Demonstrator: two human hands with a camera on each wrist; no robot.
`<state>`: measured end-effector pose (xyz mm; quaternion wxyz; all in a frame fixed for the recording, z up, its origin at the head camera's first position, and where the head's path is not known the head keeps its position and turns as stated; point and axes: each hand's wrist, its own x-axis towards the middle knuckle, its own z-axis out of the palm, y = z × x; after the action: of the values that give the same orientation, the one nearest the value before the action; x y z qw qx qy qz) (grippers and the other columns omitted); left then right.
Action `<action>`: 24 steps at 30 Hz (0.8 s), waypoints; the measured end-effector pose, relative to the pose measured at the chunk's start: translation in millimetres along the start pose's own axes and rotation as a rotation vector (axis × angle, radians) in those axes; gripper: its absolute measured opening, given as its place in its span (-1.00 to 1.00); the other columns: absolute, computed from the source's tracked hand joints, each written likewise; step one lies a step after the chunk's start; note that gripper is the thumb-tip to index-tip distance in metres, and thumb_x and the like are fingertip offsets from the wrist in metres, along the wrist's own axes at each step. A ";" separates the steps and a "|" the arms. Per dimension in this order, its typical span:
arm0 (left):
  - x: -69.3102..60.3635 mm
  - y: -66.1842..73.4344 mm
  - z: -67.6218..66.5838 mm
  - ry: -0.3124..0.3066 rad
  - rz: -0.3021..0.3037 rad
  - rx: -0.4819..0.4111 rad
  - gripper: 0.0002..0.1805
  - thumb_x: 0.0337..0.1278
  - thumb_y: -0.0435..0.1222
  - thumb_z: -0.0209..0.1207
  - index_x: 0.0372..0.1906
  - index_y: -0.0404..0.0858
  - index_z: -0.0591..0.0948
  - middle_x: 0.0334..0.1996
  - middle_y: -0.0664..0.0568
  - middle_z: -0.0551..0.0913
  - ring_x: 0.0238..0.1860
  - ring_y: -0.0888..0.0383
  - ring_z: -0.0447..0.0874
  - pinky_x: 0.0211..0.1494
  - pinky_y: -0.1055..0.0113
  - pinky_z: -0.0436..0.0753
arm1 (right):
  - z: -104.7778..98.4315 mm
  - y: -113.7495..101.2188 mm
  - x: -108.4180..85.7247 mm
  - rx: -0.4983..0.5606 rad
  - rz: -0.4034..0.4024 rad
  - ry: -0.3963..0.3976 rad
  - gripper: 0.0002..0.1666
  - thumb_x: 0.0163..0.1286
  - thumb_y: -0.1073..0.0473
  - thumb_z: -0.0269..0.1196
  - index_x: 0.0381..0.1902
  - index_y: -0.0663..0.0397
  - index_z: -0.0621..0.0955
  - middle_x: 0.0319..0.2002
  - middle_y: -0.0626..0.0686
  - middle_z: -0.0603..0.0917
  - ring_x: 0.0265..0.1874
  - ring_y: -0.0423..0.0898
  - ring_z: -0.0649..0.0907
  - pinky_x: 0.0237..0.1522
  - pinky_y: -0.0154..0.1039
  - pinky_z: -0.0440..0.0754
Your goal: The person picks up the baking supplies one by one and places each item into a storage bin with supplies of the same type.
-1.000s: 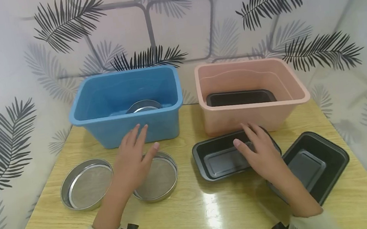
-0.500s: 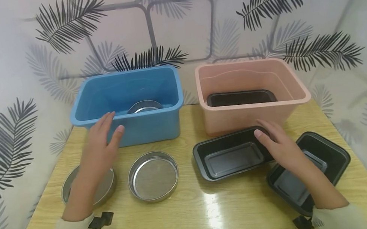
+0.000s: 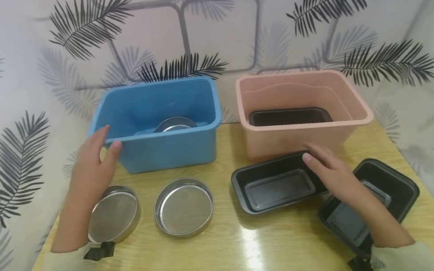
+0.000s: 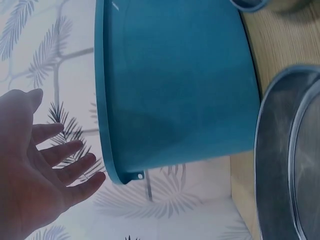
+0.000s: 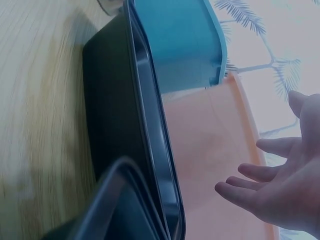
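Note:
My left hand [image 3: 91, 165] hovers by the left front corner of the blue bin [image 3: 166, 152], fingers spread. In the left wrist view its fingertips stay apart from the bin's rim. Below it, a shallow round metal pan [image 3: 115, 212] with a dull grey-brown base lies on the table, beside a matching round pan [image 3: 185, 207]. Over the right end of a dark loaf pan [image 3: 279, 186] is my right hand [image 3: 331, 174], holding nothing. A second dark loaf pan [image 3: 398, 191] sits at an angle under my right forearm, partly hidden.
Inside the blue bin lies another round metal piece [image 3: 175, 122]. The pink bin [image 3: 282, 140] stands right of it, with a dark loaf pan [image 3: 289, 116] inside. Both bins stand at the back of the wooden table [image 3: 215, 261], before a leaf-patterned wall covering [image 3: 221, 32].
My left hand has moved left, from over the right round pan to the blue bin's corner. My right hand has shifted right along the loaf pan. The pans and bins have stayed put.

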<state>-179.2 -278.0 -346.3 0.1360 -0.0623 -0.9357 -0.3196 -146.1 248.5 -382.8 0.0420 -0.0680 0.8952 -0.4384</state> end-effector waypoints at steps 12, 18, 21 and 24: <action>16.2 -37.5 -21.0 0.017 -0.043 -0.036 -0.28 0.56 0.07 -0.10 0.58 -0.25 0.16 0.54 -0.30 0.17 0.57 -0.33 0.01 0.50 -0.42 0.05 | 29.1 -24.7 2.5 0.066 -0.017 -0.076 -0.26 0.57 -0.31 -0.03 0.57 -0.19 0.26 0.59 0.02 0.16 0.59 0.15 0.09 0.50 0.34 0.15; 24.6 -53.1 -24.6 0.003 -0.060 -0.050 -0.27 0.57 0.06 -0.14 0.60 -0.26 0.11 0.57 -0.32 0.10 0.58 -0.34 -0.06 0.53 -0.39 0.01 | 48.3 -35.7 6.1 0.128 -0.056 -0.131 -0.30 0.59 -0.28 -0.04 0.56 -0.20 0.26 0.57 0.02 0.20 0.56 0.13 0.16 0.48 0.30 0.22; 29.8 -59.7 -25.5 -0.019 -0.074 -0.049 -0.26 0.57 0.08 -0.17 0.62 -0.23 0.06 0.58 -0.32 0.05 0.55 -0.37 -0.01 0.49 -0.40 0.10 | 57.8 -41.3 7.1 0.168 -0.059 -0.151 -0.30 0.58 -0.28 -0.02 0.55 -0.20 0.28 0.55 0.01 0.25 0.52 0.11 0.26 0.47 0.25 0.29; 34.4 -66.7 -26.4 -0.043 -0.099 -0.073 -0.24 0.57 0.11 -0.19 0.63 -0.18 0.01 0.59 -0.30 0.00 0.52 -0.40 0.06 0.44 -0.39 0.20 | 68.6 -46.5 9.0 0.230 -0.056 -0.194 -0.30 0.59 -0.27 -0.01 0.55 -0.18 0.28 0.54 0.02 0.27 0.45 0.13 0.39 0.45 0.22 0.35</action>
<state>-219.9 -345.8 -354.9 0.0974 -0.0277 -0.9281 -0.3584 -141.8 165.4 -388.2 0.1237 -0.1296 0.8285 -0.5305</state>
